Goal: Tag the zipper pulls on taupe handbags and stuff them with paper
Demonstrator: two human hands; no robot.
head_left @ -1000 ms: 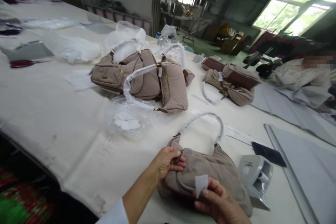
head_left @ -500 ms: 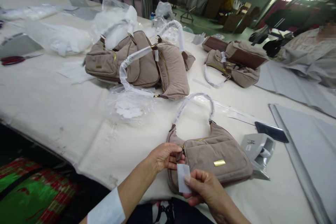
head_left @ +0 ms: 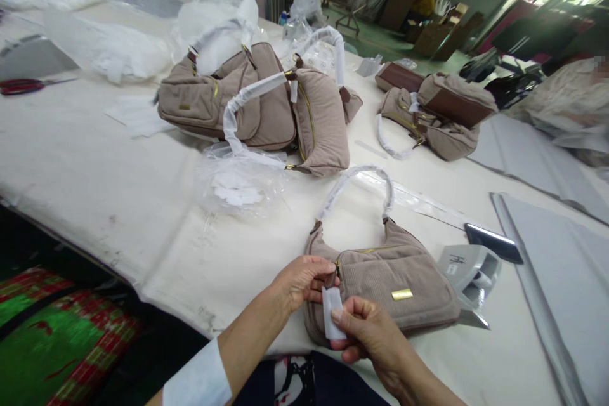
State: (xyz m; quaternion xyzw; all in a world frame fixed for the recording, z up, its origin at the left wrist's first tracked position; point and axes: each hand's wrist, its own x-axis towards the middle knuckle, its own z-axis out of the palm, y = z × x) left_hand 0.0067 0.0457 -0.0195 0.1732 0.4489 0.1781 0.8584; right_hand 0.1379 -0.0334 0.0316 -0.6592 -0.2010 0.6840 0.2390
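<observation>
A taupe corduroy handbag [head_left: 380, 285] with a gold plate and a white-wrapped strap lies in front of me. At its left end, my left hand [head_left: 304, 282] pinches the brown zipper pull [head_left: 332, 278]. My right hand [head_left: 368, 333] holds a small white paper slip [head_left: 333, 314] between thumb and fingers. The slip's upper end meets the zipper pull beside my left fingertips, and it looks slightly curled. Whether it wraps round the pull I cannot tell.
More taupe bags [head_left: 252, 101] lie behind, others [head_left: 428, 111] at back right. A plastic bag of white slips [head_left: 238, 187] is left of the handbag. A grey tape dispenser [head_left: 469, 279] and a phone [head_left: 493, 243] are at right, red scissors [head_left: 28, 85] far left. A person [head_left: 566, 95] is at right.
My right hand has brought the paper slip up against the zipper pull, and the slip is now curled and narrower. The left hand keeps its pinch. The view has shifted slightly.
</observation>
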